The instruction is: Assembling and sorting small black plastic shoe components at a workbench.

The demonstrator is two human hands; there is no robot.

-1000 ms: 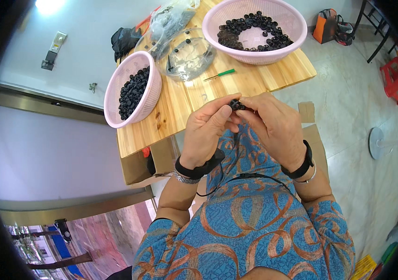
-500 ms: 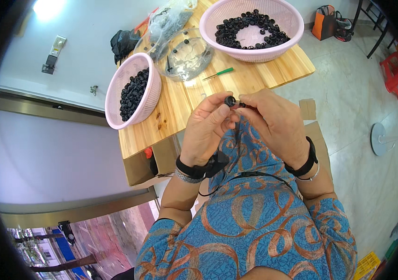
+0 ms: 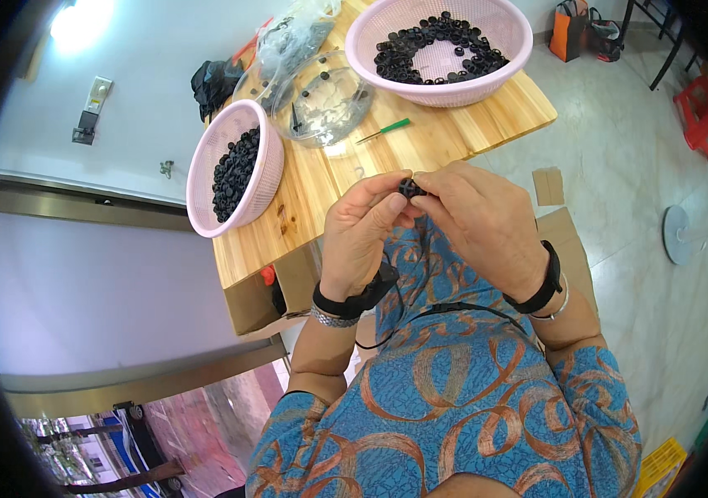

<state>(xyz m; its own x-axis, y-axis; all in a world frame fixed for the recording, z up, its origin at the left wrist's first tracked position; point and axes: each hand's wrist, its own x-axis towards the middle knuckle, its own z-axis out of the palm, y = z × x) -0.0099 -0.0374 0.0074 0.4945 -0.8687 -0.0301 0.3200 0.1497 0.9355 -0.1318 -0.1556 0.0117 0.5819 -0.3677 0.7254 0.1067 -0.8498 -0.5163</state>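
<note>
Both hands meet over my lap, just off the near edge of the wooden table (image 3: 308, 187). Between the thumb and fingers of my left hand (image 3: 360, 232) is a small round black plastic part (image 3: 408, 188). My right hand (image 3: 482, 224) pinches at its right side, fingertips against the fingers of the left. The smaller black piece seen in the right hand earlier is now against the round part or hidden by the fingertips. A pink basket (image 3: 264, 187) full of small black parts stands at the left. The larger pink basket (image 3: 445, 95) at the far right holds black ring-like parts.
A clear round plastic tub (image 3: 321, 133) with a few black pieces lies between the baskets, near a green-handled screwdriver (image 3: 394, 127). Behind are a clear plastic bag (image 3: 291, 46) and a black bag (image 3: 214, 83). A cardboard box (image 3: 253, 305) stands below; a red stool (image 3: 705, 116) is at right.
My right hand has moved left, bringing its small black piece up against the round black part in my left hand. The gap between the two pieces has closed.
</note>
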